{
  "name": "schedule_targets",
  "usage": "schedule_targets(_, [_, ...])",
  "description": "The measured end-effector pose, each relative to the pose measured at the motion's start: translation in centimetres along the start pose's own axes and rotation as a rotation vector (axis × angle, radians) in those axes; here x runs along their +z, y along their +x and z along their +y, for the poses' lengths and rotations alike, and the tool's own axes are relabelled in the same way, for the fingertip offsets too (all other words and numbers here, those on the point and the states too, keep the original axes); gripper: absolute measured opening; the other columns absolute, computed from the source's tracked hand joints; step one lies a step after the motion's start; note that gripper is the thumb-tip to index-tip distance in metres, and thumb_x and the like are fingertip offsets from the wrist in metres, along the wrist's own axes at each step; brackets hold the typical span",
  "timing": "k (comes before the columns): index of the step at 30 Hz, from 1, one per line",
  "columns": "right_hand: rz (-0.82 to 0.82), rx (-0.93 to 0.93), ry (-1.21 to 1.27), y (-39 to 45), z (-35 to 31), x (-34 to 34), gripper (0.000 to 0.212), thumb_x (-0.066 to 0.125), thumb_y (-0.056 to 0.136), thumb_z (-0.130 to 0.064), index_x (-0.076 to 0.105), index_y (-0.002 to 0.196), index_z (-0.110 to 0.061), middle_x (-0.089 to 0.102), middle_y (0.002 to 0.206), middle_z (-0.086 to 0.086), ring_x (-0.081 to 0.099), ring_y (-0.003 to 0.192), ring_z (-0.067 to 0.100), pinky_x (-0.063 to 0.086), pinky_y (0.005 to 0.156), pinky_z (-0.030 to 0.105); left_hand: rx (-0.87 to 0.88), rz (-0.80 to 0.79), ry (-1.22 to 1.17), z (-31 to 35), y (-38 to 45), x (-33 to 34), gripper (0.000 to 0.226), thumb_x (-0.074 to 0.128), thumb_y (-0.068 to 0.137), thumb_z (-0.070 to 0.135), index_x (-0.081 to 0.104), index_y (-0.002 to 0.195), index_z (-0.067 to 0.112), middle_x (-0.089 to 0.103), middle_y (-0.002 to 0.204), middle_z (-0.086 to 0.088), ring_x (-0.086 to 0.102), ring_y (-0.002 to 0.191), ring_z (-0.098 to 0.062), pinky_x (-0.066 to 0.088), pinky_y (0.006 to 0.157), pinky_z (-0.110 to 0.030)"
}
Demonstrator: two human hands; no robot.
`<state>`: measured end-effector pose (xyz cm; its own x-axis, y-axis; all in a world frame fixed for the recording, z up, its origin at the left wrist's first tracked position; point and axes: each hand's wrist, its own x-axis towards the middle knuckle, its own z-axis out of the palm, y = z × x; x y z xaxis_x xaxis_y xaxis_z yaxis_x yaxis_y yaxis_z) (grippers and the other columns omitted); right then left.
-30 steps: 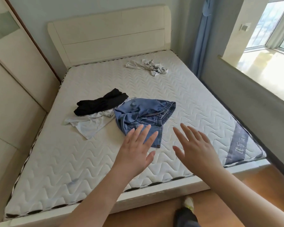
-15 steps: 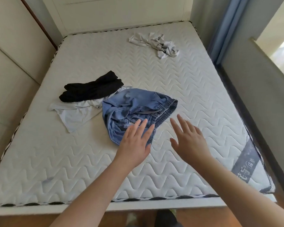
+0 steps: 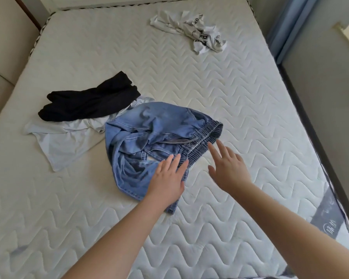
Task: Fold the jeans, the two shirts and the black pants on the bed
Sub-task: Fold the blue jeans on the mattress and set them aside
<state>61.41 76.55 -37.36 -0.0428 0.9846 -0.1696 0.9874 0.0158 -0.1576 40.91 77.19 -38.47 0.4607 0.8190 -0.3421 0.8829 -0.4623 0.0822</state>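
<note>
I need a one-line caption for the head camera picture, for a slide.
Both open hands, left and right, reach over crumpled jeans on a bare mattress, all four garments unfolded.

two bare forearms, left hand [image 3: 166, 181], right hand [image 3: 229, 170], seemingly no sleeves

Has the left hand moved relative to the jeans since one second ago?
Yes. The left hand has advanced away from the bed's near edge onto the crumpled jeans; earlier only its fingertips overlapped their near edge, now the whole hand does.
</note>
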Motion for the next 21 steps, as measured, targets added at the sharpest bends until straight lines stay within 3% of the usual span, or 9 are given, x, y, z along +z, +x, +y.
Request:
schedule_targets(5, [-0.050,0.037,-0.076,6.1,2.5,6.8,0.070,0.043,0.099,-0.038,0.008,0.158,-0.024,0.007,0.165,0.004,0.012,0.150,0.026,0.009,0.122,0.045,-0.003,-0.049,-0.021,-1.4,6.5,5.2,0.065,0.037,0.102,0.030,0.004,0.157,0.022,-0.001,0.165,-0.002,-0.005,0.152,-0.023,0.003,0.123,-0.043])
schedule_targets(10, [-0.089,0.095,-0.048,11.6,4.9,12.2,0.070,0.044,0.099,-0.034,0.006,0.157,-0.024,0.005,0.165,0.005,0.013,0.149,0.025,0.016,0.119,0.042,-0.040,-0.065,-0.085,-2.2,12.1,10.0,0.066,0.038,0.103,0.037,0.005,0.157,0.020,-0.001,0.165,-0.003,-0.003,0.152,-0.025,0.006,0.122,-0.043])
schedule_targets(15, [-0.098,0.138,-0.075,17.6,7.5,15.5,0.074,0.042,0.095,-0.012,0.004,0.157,-0.024,-0.002,0.165,0.005,0.008,0.149,0.027,0.018,0.118,0.044,-0.046,-0.177,-0.062,-3.7,16.9,13.8,0.087,0.051,0.095,0.053,-0.002,0.157,0.022,-0.007,0.165,-0.003,0.000,0.152,-0.027,0.011,0.122,-0.046])
schedule_targets(21, [-0.108,0.105,-0.174,23.0,10.3,18.0,0.086,0.042,0.090,0.005,-0.004,0.157,-0.025,-0.012,0.164,0.006,-0.006,0.151,0.029,0.005,0.122,0.048,-0.069,-0.250,-0.097,-4.1,20.3,17.6,0.098,0.058,0.089,0.058,-0.001,0.157,0.019,-0.006,0.165,-0.005,0.002,0.151,-0.030,0.016,0.121,-0.047])
